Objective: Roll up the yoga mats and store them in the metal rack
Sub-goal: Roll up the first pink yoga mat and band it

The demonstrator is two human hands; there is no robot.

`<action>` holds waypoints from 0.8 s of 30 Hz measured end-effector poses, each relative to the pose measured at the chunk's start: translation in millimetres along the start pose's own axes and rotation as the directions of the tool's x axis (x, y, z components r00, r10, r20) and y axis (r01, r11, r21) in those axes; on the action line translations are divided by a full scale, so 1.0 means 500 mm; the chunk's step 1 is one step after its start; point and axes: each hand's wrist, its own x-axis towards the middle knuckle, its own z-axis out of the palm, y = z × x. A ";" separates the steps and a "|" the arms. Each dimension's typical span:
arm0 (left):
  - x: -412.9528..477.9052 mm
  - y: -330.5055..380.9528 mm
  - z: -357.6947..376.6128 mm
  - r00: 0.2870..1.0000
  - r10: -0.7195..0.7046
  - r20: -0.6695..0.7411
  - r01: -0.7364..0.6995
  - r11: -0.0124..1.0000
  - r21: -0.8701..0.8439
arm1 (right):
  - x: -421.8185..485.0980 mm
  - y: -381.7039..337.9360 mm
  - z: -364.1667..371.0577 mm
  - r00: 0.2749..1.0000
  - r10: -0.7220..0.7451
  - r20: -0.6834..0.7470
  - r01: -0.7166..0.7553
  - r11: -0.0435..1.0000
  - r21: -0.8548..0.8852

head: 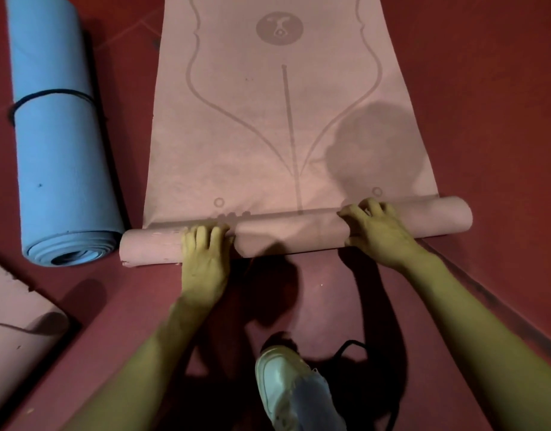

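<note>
Right, on my feed both hands are down on the pink mat (252,144), which lies flat on the red floor (491,88) and runs away toward the top of the view. Its near end is wound into a tight roll (289,236) lying crosswise just ahead of the person.

Left hand (204,259) sits on the left part of that roll, fingers curled over the top and gripping it; I can't see the thumb. Right hand (378,230) is on the right part, fingers bent and hooked over the roll's far edge where it meets the flat sheet. Both ends of the roll stick out beyond the hands. A round shadow (370,141) falls on the flat mat just beyond the right hand.

Off to the left, a blue mat (59,157) lies fully rolled on the floor with a dark band (50,96) around it. Its near end is close to the pink roll's left end; whether they touch I can't tell. In the bottom left corner another pink mat (16,334) pokes in, cut off by the edge. Between the forearms a white shoe (286,387) is planted on the floor, with something black (361,362) beside it that I can't make out.
</note>
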 end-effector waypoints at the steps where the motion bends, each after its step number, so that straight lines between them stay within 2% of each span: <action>1: -0.002 0.000 0.000 1.000 0.016 0.003 -0.016 1.000 -0.025 | 0.007 0.003 -0.007 1.000 -0.002 0.017 0.002 1.000 0.002; 5: 0.026 -0.018 -0.008 0.996 0.085 0.039 -0.081 0.992 -0.101 | 0.023 0.006 -0.021 0.999 -0.002 0.048 0.000 0.999 0.038; 7: 0.047 -0.018 -0.012 0.995 0.085 0.056 -0.081 0.994 -0.070 | 0.025 0.005 -0.027 0.999 0.026 0.040 -0.028 0.998 0.055; 9: 0.072 -0.018 -0.011 0.992 0.094 0.081 -0.092 0.995 -0.023 | 0.018 -0.006 -0.022 0.998 0.055 -0.030 -0.054 0.997 0.056; 12: 0.109 -0.015 -0.014 0.984 0.036 0.176 -0.045 0.998 0.049 | 0.006 -0.042 0.003 0.978 0.080 -0.194 -0.081 0.997 0.002; 15: 0.134 -0.007 -0.012 0.968 -0.038 0.249 0.012 0.994 0.105 | 0.005 -0.057 0.007 0.964 0.124 -0.236 -0.112 0.992 0.064; 17: 0.141 -0.003 -0.009 0.966 -0.060 0.250 0.036 0.995 0.098 | 0.009 -0.044 0.000 0.971 0.073 -0.227 -0.057 0.996 0.074; 20: 0.137 -0.005 -0.001 0.982 -0.035 0.187 0.026 0.999 0.048 | 0.025 -0.021 -0.004 0.984 -0.021 -0.175 0.027 0.999 0.033; 24: 0.093 -0.007 0.011 0.991 0.097 -0.091 -0.093 0.994 0.050 | 0.056 -0.015 -0.022 0.993 0.021 -0.112 -0.016 0.999 0.047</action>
